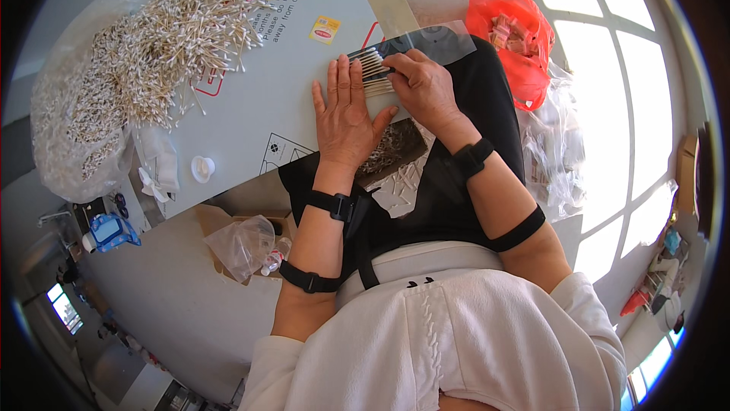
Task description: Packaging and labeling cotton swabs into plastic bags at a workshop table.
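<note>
A row of cotton swabs [372, 63] lies side by side at the table's edge, partly over a flat clear plastic bag [449, 41]. My left hand [346, 122] rests flat with its fingers stretched out, the fingertips beside the left end of the swabs. From the right, my right hand [427, 93] reaches the other end of the row, its fingers bent and closed. Whatever those fingers may pinch is hidden beneath them. Far left on the table spreads a big heap of loose cotton swabs [175, 38], part of it inside a large clear bag [57, 107].
Yellow labels [325, 29] lie on the table [281, 99]. A white round cap [202, 169] sits near its front edge. An open box [403, 149] with swabs is below my hands. A red bag [509, 38] stands right; a carton [220, 221] sits lower left.
</note>
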The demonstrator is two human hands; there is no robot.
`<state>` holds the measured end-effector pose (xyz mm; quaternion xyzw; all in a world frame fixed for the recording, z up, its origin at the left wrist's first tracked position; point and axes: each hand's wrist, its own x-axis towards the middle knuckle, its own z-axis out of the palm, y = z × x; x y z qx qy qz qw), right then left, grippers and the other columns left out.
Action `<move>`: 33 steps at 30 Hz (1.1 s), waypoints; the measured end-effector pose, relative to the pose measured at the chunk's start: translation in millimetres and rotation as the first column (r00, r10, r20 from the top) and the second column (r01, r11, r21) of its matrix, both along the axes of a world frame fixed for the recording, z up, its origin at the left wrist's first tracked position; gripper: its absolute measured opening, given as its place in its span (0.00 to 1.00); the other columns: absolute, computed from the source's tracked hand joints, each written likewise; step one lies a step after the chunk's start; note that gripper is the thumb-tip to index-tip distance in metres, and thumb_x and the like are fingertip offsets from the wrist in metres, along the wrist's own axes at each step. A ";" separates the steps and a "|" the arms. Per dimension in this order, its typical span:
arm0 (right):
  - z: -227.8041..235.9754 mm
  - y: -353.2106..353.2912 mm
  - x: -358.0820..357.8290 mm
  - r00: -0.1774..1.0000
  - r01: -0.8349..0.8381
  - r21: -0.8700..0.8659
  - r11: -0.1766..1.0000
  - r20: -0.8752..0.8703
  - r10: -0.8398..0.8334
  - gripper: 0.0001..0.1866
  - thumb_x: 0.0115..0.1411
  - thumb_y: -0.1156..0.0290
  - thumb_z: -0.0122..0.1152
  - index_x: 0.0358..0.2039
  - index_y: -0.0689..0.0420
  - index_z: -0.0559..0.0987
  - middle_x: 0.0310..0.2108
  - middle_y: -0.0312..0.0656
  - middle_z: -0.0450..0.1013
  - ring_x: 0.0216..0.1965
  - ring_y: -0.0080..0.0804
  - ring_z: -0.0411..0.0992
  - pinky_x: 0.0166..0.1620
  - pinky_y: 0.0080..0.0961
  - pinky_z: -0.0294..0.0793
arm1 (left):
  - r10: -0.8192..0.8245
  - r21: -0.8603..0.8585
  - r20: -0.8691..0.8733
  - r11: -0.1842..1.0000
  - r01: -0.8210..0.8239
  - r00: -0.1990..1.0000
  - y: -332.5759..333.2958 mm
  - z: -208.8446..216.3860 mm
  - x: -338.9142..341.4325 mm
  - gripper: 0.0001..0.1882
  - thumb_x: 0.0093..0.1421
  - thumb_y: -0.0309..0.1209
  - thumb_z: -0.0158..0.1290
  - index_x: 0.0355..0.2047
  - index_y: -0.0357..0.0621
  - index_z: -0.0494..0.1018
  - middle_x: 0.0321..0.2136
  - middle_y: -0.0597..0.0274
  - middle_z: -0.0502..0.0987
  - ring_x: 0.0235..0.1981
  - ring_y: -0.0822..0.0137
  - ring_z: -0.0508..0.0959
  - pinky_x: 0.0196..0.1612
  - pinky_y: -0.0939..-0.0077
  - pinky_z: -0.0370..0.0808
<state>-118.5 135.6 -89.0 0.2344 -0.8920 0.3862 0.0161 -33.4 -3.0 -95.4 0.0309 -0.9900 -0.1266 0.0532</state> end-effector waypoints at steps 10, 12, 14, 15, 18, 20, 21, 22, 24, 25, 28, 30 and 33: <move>0.5 0.8 -0.3 0.999 -0.031 0.037 0.999 0.016 0.030 0.10 0.54 0.71 0.60 0.38 0.50 0.80 0.28 0.40 0.72 0.30 0.43 0.74 0.33 0.35 0.74 | 0.001 0.002 0.011 1.000 -0.001 1.000 -0.1 0.4 0.0 0.49 0.55 0.56 0.54 0.67 0.39 0.49 0.68 0.50 0.50 0.70 0.55 0.48 0.68 0.45 0.42; 2.6 -1.0 0.9 1.000 -0.016 0.027 1.000 0.023 0.015 0.10 0.54 0.71 0.60 0.38 0.50 0.80 0.28 0.40 0.72 0.30 0.42 0.74 0.33 0.35 0.73 | 0.002 0.002 0.007 1.000 -0.002 1.000 0.0 0.1 0.2 0.49 0.55 0.56 0.54 0.67 0.39 0.49 0.68 0.50 0.51 0.70 0.55 0.48 0.68 0.45 0.42; 5.0 -2.8 0.5 1.000 -0.001 0.016 1.000 0.031 0.001 0.11 0.54 0.70 0.60 0.39 0.50 0.79 0.28 0.40 0.72 0.30 0.42 0.74 0.33 0.35 0.73 | 0.004 0.001 0.003 1.000 -0.004 1.000 -0.2 -0.1 0.6 0.49 0.55 0.56 0.55 0.67 0.39 0.50 0.68 0.50 0.51 0.70 0.55 0.48 0.68 0.45 0.41; 5.6 -3.5 -0.5 1.000 -0.010 0.038 0.999 0.029 0.008 0.11 0.54 0.70 0.60 0.39 0.50 0.79 0.28 0.40 0.72 0.30 0.42 0.74 0.32 0.35 0.73 | 0.003 0.006 -0.002 1.000 -0.003 1.000 -0.3 -0.2 0.8 0.49 0.55 0.55 0.55 0.67 0.38 0.50 0.68 0.50 0.51 0.70 0.55 0.48 0.68 0.45 0.41; 4.2 -3.2 -2.7 1.000 -0.023 0.067 0.998 0.023 0.022 0.12 0.53 0.70 0.61 0.40 0.50 0.79 0.27 0.40 0.72 0.29 0.42 0.74 0.32 0.35 0.73 | 0.000 0.016 -0.008 1.000 0.000 1.000 0.0 0.0 0.4 0.49 0.55 0.55 0.55 0.66 0.38 0.50 0.68 0.50 0.51 0.70 0.54 0.48 0.68 0.45 0.41; 5.0 -2.3 -3.8 0.999 -0.031 0.072 0.997 0.018 0.030 0.12 0.53 0.69 0.61 0.40 0.50 0.79 0.26 0.40 0.71 0.29 0.42 0.74 0.32 0.36 0.73 | 0.001 0.021 -0.009 1.000 0.000 1.000 -0.4 -0.1 0.3 0.49 0.55 0.55 0.56 0.66 0.37 0.50 0.68 0.50 0.51 0.70 0.54 0.48 0.68 0.45 0.41; 5.7 -0.7 -4.8 0.997 -0.067 0.087 0.994 0.055 0.062 0.14 0.52 0.70 0.62 0.41 0.51 0.79 0.28 0.41 0.71 0.30 0.42 0.74 0.33 0.36 0.74 | 0.000 0.015 0.000 1.000 0.000 1.000 -0.6 -0.1 0.4 0.49 0.55 0.55 0.55 0.66 0.37 0.50 0.68 0.50 0.51 0.70 0.54 0.48 0.68 0.45 0.41; 7.5 1.0 -5.9 0.991 -0.103 0.102 0.989 0.092 0.094 0.16 0.51 0.70 0.63 0.42 0.51 0.79 0.29 0.41 0.71 0.31 0.42 0.74 0.34 0.36 0.74 | -0.001 0.010 0.008 1.000 0.001 1.000 -0.7 0.3 0.3 0.49 0.55 0.55 0.55 0.66 0.37 0.50 0.68 0.50 0.51 0.70 0.54 0.48 0.68 0.45 0.41; 11.0 5.6 -10.7 0.987 -0.158 0.120 0.980 0.048 0.153 0.19 0.49 0.71 0.65 0.44 0.51 0.78 0.32 0.41 0.70 0.34 0.42 0.74 0.37 0.35 0.74 | -0.001 0.013 0.009 1.000 0.001 1.000 -0.5 0.9 -0.1 0.49 0.55 0.55 0.55 0.67 0.37 0.50 0.68 0.50 0.51 0.70 0.54 0.48 0.68 0.45 0.41; 13.0 6.2 -13.1 0.977 -0.212 0.139 0.967 0.006 0.213 0.22 0.47 0.71 0.67 0.46 0.51 0.78 0.35 0.42 0.70 0.38 0.41 0.73 0.39 0.35 0.74 | 0.000 0.015 0.012 1.000 0.000 1.000 -0.7 0.8 0.3 0.48 0.55 0.55 0.55 0.67 0.37 0.49 0.68 0.50 0.51 0.70 0.54 0.48 0.68 0.45 0.41; 16.7 4.8 -20.2 0.966 -0.241 0.182 0.953 -0.051 0.254 0.29 0.43 0.72 0.71 0.49 0.50 0.76 0.39 0.42 0.68 0.44 0.40 0.72 0.44 0.34 0.73 | 0.004 0.016 0.012 1.000 -0.004 1.000 -1.3 -0.3 0.7 0.47 0.57 0.53 0.54 0.67 0.38 0.50 0.68 0.50 0.50 0.70 0.54 0.48 0.68 0.46 0.42; 16.0 5.5 -24.9 0.961 -0.264 0.197 0.944 -0.028 0.274 0.29 0.43 0.71 0.71 0.50 0.50 0.77 0.40 0.41 0.68 0.44 0.40 0.71 0.45 0.34 0.73 | 0.001 0.015 0.010 1.000 -0.001 1.000 -1.4 -1.5 0.9 0.46 0.57 0.53 0.54 0.67 0.38 0.50 0.68 0.50 0.50 0.70 0.54 0.48 0.68 0.46 0.42; 15.2 6.4 -29.3 0.955 -0.292 0.206 0.934 0.000 0.298 0.29 0.43 0.70 0.72 0.49 0.50 0.77 0.40 0.41 0.68 0.45 0.39 0.71 0.46 0.34 0.73 | -0.004 0.019 0.004 1.000 0.004 1.000 -1.8 -1.8 0.4 0.45 0.58 0.51 0.53 0.67 0.38 0.50 0.68 0.49 0.51 0.70 0.54 0.48 0.68 0.46 0.42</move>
